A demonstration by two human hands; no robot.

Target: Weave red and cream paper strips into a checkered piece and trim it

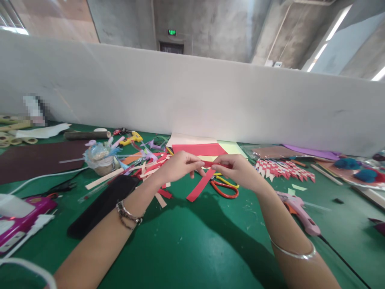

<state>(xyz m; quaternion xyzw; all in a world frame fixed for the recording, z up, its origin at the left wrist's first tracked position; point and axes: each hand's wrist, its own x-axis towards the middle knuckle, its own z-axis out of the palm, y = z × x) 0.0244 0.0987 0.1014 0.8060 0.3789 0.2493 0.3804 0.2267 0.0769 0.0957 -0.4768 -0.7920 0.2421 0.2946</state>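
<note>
Over the middle of the green table, a red paper strip [201, 188] hangs down at a slant from between my two hands. My left hand [184, 165] pinches red paper with thumb and forefinger, its other fingers curled below. From the other side, my right hand [236, 167] pinches the strip near its upper end; the exact fold is partly hidden by the fingers. Just beneath my right hand lie scissors [225, 194] with red and yellow handles. Red and pale paper sheets [195, 149] are behind the hands, and cut paper strips [150, 167] are heaped beside my left hand.
A pink glue gun [300, 212] lies right of my right forearm, its cord trailing forward. Under my left forearm is a black case [102, 204]. A magenta power strip [27, 220] sits far left. A woven red-and-white paper piece [284, 170] lies right. A white partition [192, 96] stands behind.
</note>
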